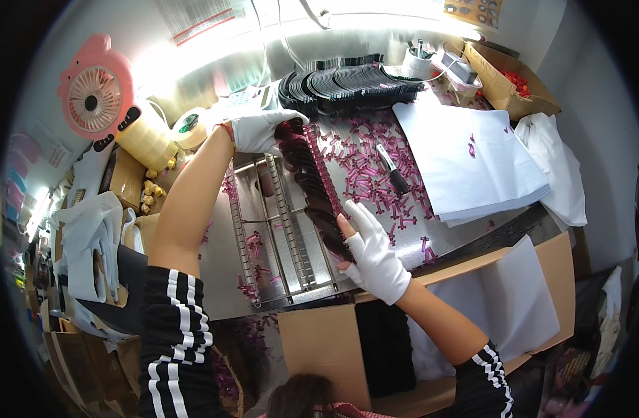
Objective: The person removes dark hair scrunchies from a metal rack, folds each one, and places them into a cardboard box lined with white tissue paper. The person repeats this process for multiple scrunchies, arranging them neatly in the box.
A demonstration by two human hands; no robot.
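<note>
A row of dark red tinted lenses (319,198) lies slantwise, tightly overlapped, along the right side of a metal slotted rack (285,224). My left hand (264,130), in a white glove, grips the row's far end. At the near end my right hand (374,251), in a white glove with bare thumb and fingertip showing, presses against the row's end and right edge. Small magenta plastic pieces (361,172) lie scattered on the metal tabletop, with a marker pen (392,168) among them.
Dark curved lenses (351,83) stand stacked behind. White paper sheets (476,162) lie to the right, near a cardboard box (507,78) of red pieces. A pink fan (92,94) and tape rolls (147,141) are at left. An open cardboard box (554,292) stands below the table's front edge.
</note>
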